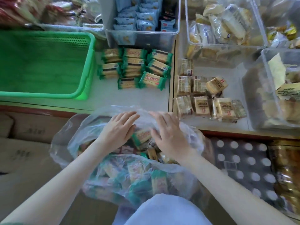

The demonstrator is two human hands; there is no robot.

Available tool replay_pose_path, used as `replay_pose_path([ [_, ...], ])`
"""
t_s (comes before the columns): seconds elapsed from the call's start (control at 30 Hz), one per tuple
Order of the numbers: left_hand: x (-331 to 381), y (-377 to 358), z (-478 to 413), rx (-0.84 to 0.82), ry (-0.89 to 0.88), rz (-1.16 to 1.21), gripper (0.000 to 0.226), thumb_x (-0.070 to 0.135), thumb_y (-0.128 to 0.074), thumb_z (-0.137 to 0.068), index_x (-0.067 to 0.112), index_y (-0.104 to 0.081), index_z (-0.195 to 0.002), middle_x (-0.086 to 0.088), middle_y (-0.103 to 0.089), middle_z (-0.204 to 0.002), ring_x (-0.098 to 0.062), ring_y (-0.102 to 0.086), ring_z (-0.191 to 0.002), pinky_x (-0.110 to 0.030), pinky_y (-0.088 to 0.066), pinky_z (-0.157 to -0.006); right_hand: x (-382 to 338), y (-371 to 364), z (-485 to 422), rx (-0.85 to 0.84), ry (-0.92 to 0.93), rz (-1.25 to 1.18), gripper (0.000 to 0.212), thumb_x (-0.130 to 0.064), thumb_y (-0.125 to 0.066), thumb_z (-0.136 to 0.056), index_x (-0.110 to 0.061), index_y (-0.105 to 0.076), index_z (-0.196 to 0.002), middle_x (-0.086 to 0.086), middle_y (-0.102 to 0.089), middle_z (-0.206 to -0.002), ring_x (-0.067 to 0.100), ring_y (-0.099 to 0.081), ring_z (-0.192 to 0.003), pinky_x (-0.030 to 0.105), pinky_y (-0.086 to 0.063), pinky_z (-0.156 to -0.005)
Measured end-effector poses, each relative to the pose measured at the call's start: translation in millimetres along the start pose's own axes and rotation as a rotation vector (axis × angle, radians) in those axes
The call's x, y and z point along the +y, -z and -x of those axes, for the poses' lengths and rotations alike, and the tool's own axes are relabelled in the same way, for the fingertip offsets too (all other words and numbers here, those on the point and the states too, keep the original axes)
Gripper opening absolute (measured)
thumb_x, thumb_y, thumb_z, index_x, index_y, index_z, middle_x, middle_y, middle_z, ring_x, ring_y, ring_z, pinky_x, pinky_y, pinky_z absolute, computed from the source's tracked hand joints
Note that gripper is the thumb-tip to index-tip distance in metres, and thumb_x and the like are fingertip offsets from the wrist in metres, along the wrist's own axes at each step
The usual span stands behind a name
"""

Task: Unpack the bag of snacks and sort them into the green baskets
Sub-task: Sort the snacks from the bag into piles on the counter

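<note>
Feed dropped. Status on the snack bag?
Left hand, right hand open on clear plastic snack bag. Green perforated plastic basket empty; green-wrapped packets beside it. Nothing blocking.

Thin, glossy, translucent plastic bag [123, 179]; matt, perforated green plastic basket [90, 65]; smooth clear plastic bin [142, 36]; shiny film wrappers [152, 81]; matt cardboard boxes [32, 127].

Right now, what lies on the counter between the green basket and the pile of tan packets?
In the head view, a cluster of green-wrapped packets lies between the green basket and the tan packets.
</note>
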State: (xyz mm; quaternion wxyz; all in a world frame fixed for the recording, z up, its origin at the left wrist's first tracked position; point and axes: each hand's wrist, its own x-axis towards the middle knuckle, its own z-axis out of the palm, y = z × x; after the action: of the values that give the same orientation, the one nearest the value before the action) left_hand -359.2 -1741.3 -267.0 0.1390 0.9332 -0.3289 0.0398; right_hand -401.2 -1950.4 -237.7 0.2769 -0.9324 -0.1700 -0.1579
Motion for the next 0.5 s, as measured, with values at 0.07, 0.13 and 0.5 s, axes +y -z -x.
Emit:
replay_pose_path([
  [0.07, -24.8, 2.6, 32.7, -0.044, -0.008, -0.035, 0.041, 0.027, -0.038, -0.098, 0.005, -0.056, -0.128, -0.018, -0.057, -0.131, -0.033, -0.054, -0.119, -0.044, -0.039, -0.101, -28.1, -32.0, 2.0, -0.108, 0.165, 0.013, 0.035, -0.019, -0.048, -0.089, -0.005, -0.057, -0.120, 0.011, -0.060, -0.108, 0.025, -0.050, -0.098, 0.038, -0.045, -0.087],
  [0.13, -47.7, 2.9, 61.0, -0.121, -0.022, -0.094, 0.046, 0.028, -0.041, -0.094, 0.007, -0.051, -0.134, -0.020, -0.052, -0.138, -0.036, -0.051, -0.126, -0.046, -0.031, -0.109, -45.2, -62.9, 7.4, -0.267, 0.310, 0.056, 0.032, -0.014, -0.052, -0.086, -0.004, -0.057, -0.116, 0.011, -0.061, -0.104, 0.026, -0.054, -0.093, 0.037, -0.049, -0.084],
  [0.5, -97.7, 3.6, 90.9, -0.220, -0.024, -0.217, 0.082, 0.004, -0.079, -0.065, 0.015, -0.049, -0.141, -0.021, -0.042, -0.147, -0.037, -0.039, -0.135, -0.043, -0.016, -0.116, -32.4, -116.0, 17.8, -0.605, 0.100, 0.785, 0.054, 0.001, -0.054, -0.055, -0.003, -0.070, -0.107, 0.020, -0.068, -0.101, 0.037, -0.066, -0.086, 0.043, -0.053, -0.083],
])
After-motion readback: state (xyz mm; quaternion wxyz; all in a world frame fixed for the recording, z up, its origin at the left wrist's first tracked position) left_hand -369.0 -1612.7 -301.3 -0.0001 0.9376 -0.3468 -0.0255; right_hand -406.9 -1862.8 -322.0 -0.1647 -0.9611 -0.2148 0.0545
